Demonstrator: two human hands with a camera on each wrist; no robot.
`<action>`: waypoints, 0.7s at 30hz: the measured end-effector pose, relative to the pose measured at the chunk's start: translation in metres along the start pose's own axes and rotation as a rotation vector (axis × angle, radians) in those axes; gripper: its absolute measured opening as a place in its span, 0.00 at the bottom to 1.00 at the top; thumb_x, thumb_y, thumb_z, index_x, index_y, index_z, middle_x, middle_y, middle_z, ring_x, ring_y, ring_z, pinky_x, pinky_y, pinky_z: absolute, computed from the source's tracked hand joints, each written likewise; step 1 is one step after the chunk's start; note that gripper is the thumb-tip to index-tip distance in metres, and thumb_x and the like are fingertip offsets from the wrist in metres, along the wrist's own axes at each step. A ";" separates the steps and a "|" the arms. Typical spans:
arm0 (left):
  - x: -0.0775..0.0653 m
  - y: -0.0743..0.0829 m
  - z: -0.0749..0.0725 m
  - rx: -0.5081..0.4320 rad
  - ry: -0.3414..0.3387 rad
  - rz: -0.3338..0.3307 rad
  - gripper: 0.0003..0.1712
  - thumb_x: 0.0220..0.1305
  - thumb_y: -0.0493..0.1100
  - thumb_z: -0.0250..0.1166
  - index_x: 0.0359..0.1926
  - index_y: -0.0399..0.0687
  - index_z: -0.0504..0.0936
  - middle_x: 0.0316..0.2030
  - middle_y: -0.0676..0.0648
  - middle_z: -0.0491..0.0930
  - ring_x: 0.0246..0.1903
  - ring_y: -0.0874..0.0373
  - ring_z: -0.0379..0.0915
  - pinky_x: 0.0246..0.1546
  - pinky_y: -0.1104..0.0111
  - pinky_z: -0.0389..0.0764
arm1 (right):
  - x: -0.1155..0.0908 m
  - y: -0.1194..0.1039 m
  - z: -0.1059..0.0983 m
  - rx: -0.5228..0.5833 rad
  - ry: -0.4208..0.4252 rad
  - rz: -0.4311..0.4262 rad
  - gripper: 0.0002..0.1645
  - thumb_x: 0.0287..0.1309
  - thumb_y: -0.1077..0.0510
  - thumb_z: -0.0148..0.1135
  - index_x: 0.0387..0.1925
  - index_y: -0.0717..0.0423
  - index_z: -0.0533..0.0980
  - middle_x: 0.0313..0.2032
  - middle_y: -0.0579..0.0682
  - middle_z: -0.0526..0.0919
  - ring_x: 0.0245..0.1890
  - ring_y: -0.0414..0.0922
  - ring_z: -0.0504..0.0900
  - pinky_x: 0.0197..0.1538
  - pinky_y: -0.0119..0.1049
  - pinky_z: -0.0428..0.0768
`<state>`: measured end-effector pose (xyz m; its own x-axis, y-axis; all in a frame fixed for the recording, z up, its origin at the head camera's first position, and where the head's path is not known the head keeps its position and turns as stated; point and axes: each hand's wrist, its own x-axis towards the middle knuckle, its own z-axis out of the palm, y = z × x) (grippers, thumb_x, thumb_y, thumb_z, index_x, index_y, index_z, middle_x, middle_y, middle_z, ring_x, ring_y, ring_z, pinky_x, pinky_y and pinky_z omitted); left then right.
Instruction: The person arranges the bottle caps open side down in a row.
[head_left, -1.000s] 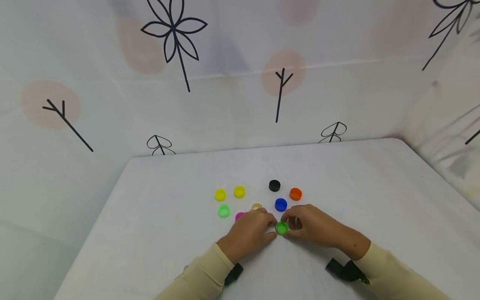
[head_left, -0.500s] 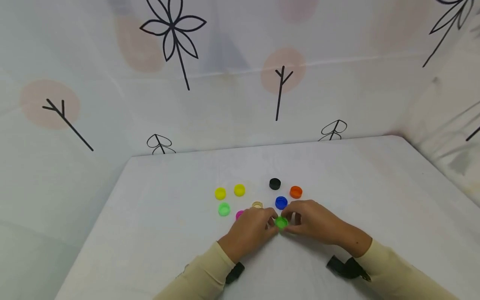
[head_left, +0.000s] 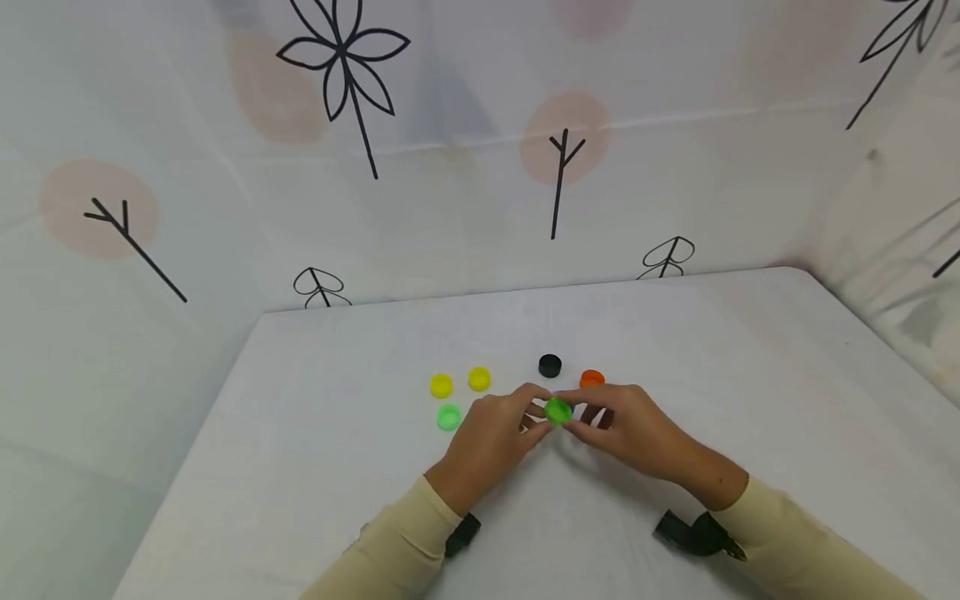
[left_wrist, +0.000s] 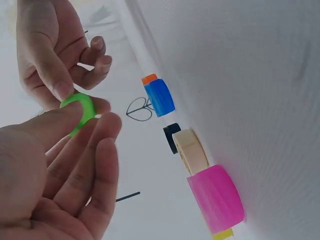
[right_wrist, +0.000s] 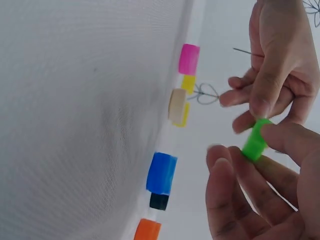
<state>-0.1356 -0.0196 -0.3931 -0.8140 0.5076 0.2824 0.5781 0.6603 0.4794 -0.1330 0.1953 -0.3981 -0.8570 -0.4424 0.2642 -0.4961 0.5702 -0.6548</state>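
Observation:
A bright green bottle cap (head_left: 558, 411) is held above the white table between both hands. My left hand (head_left: 491, 437) pinches its left side with thumb and fingertips. From the other side my right hand (head_left: 637, 429) pinches it the same way. In the left wrist view the green cap's rim faces the left thumb. A blue cap (right_wrist: 162, 173) sits on the table just behind the raised cap, mostly covered by it in the head view. The magenta cap (left_wrist: 216, 199) and the beige cap (left_wrist: 190, 151) stand close by, hidden behind my left hand in the head view.
On the white table (head_left: 337, 467), two yellow caps (head_left: 441, 385) and a light green cap (head_left: 448, 417) lie to the left. A black cap (head_left: 550, 366) and an orange cap (head_left: 592, 379) lie farther back on the right. A patterned cloth (head_left: 450, 208) hangs behind the table.
Both hands have lifted the green cap up off the table and moved it slightly away from me, so it now overlaps the blue cap. The other caps have stayed in place.

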 end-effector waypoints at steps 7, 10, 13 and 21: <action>0.000 0.000 -0.005 0.011 0.061 0.045 0.19 0.63 0.46 0.70 0.53 0.48 0.80 0.43 0.50 0.89 0.34 0.66 0.87 0.36 0.82 0.81 | -0.001 -0.006 0.001 -0.030 0.092 0.007 0.22 0.55 0.63 0.73 0.53 0.56 0.83 0.37 0.44 0.89 0.30 0.31 0.82 0.32 0.29 0.83; 0.000 0.000 -0.008 -0.008 0.091 0.068 0.19 0.63 0.46 0.71 0.53 0.47 0.81 0.44 0.49 0.89 0.32 0.64 0.87 0.36 0.81 0.81 | -0.001 -0.008 0.002 -0.044 0.126 0.008 0.21 0.54 0.62 0.74 0.52 0.55 0.84 0.36 0.44 0.89 0.31 0.32 0.83 0.33 0.29 0.83; -0.001 0.000 -0.010 -0.013 0.121 0.089 0.19 0.62 0.45 0.71 0.52 0.47 0.81 0.44 0.49 0.89 0.31 0.64 0.87 0.35 0.81 0.82 | -0.001 -0.009 0.002 -0.049 0.150 0.017 0.21 0.54 0.62 0.74 0.52 0.54 0.84 0.35 0.44 0.89 0.31 0.33 0.83 0.32 0.29 0.83; -0.001 0.002 -0.012 0.044 0.149 0.088 0.17 0.64 0.49 0.69 0.50 0.48 0.83 0.43 0.50 0.89 0.29 0.64 0.86 0.31 0.82 0.79 | -0.002 -0.013 0.004 -0.034 0.152 0.042 0.21 0.57 0.62 0.72 0.53 0.55 0.83 0.34 0.45 0.89 0.29 0.38 0.85 0.33 0.30 0.84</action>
<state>-0.1344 -0.0260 -0.3825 -0.7574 0.4794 0.4433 0.6471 0.6419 0.4114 -0.1246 0.1862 -0.3928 -0.8871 -0.3089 0.3429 -0.4614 0.6105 -0.6437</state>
